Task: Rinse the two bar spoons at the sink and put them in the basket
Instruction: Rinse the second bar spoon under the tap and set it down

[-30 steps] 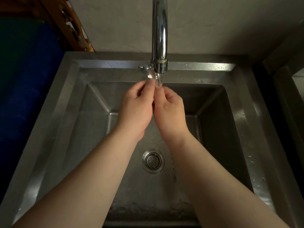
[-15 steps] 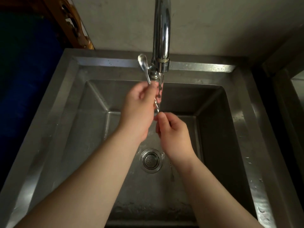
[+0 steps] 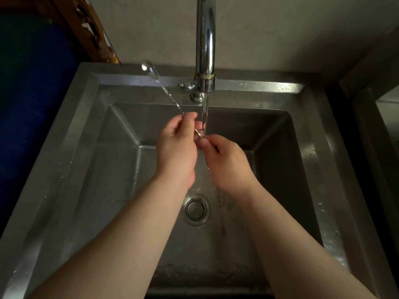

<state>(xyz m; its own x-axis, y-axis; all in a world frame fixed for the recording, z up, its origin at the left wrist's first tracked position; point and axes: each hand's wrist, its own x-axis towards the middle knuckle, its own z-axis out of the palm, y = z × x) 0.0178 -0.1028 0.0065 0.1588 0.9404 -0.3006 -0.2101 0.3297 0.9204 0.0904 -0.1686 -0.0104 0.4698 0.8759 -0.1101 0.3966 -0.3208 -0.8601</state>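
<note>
A long twisted bar spoon [image 3: 164,93] slants over the steel sink [image 3: 121,160], its bowl up at the far left near the rim. My left hand [image 3: 177,152] pinches its stem near the middle. My right hand [image 3: 224,160] grips the lower end right under the thin water stream from the chrome tap [image 3: 205,50]. A second bar spoon [image 3: 220,210] lies on the sink floor, right of the drain [image 3: 196,209], partly hidden under my right wrist. No basket is in view.
A grey wall rises behind the sink. A carved wooden frame [image 3: 90,29] and a dark blue surface [image 3: 32,104] stand at the left. A dark gap and another steel edge [image 3: 386,130] lie to the right.
The spoon has been drawn out to the upper left, so more of its stem and bowl shows. My right hand rose back toward the stream and holds the lower end.
</note>
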